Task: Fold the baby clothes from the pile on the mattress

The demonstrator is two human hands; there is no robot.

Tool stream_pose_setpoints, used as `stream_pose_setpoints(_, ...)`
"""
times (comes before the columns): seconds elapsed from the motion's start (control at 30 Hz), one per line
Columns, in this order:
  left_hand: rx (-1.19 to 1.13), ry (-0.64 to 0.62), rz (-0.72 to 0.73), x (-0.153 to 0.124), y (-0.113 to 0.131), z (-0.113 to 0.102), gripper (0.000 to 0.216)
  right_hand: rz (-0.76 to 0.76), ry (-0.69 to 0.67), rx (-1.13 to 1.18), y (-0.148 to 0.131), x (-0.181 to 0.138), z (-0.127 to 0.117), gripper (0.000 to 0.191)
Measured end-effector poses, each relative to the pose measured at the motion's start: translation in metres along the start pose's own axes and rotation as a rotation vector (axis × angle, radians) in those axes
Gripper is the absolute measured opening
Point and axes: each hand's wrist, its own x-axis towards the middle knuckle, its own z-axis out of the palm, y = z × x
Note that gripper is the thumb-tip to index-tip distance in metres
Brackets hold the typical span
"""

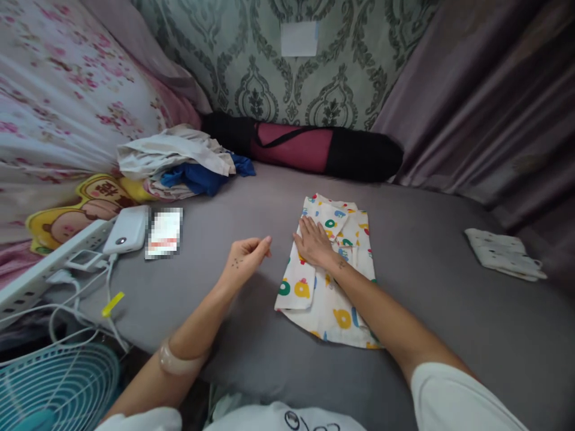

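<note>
A white shirt [341, 317] with a colourful print of letter-like shapes lies flat on the grey bed sheet, its left side folded inward over the front. My right hand [314, 242] rests palm down on the upper left part of the shirt, fingers stretched out, covering some of the folded strip. Left of the shirt, my left hand [248, 256] hovers apart from it, fingers curled in and thumb pointing right. Nothing shows in that hand.
A long black and maroon bag [291, 146] lies along the wall. Crumpled clothes [179, 152] sit at the back left. A power strip [54, 263], a white power bank [127, 229] and cables line the left edge, above a blue fan [58, 383]. A folded white cloth [503, 252] lies far right.
</note>
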Motion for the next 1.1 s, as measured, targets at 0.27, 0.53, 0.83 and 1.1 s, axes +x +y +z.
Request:
stream_pose_setpoints(0.27,0.026,0.038,0.028,0.0,-0.001,0.001,0.052,-0.142,0.041,0.003,-0.024,-0.039,-0.008,0.068)
stream_pose_setpoints(0.53,0.029,0.029,0.048,0.004,-0.015,0.001,0.049,-0.149,-0.038,0.041,-0.047,-0.069,-0.002,0.065)
stream_pose_setpoints(0.83,0.073,0.016,0.062,0.002,-0.01,0.002,0.049,-0.319,-0.053,0.096,-0.077,-0.139,-0.009,0.066)
stream_pose_setpoints(1.1,0.134,-0.063,0.073,0.002,-0.014,0.006,0.053,-0.302,-0.058,0.162,-0.077,-0.14,-0.001,0.066)
